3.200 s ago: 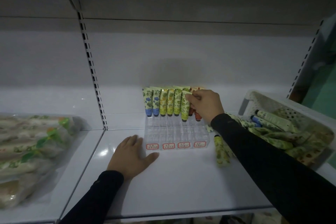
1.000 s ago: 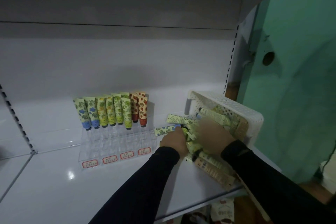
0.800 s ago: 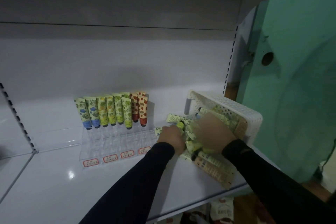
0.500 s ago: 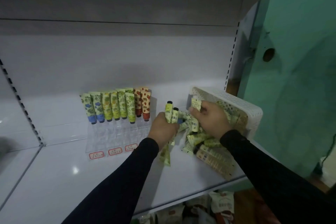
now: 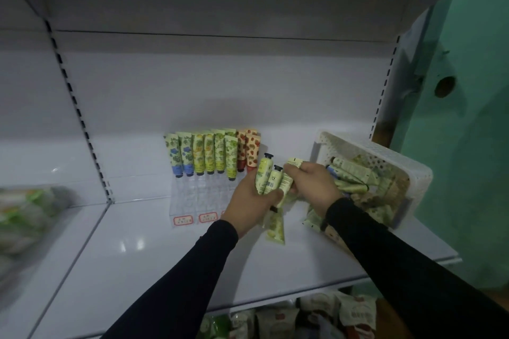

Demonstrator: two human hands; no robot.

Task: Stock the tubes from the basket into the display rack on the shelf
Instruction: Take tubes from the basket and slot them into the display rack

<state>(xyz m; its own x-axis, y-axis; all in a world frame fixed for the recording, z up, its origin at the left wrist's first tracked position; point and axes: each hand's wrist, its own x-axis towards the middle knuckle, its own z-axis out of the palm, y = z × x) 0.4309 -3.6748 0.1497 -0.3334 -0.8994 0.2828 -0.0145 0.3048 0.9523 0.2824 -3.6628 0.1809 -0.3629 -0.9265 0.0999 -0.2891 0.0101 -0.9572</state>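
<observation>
White shelf (image 5: 165,250) under us, our left hand (image 5: 249,201) curled round a bunch of green tubes (image 5: 268,180) held above it, right hand (image 5: 314,183) pinching one tube there, display rack (image 5: 202,192) just left holding upright tubes, basket (image 5: 382,157) of tubes at right.

My left hand (image 5: 252,201) is raised in front of me, fingers curled round a bunch of tubes (image 5: 268,177). My right hand (image 5: 314,186) sits just beside it, pinching one tube's end. Both black sleeves reach forward.
</observation>
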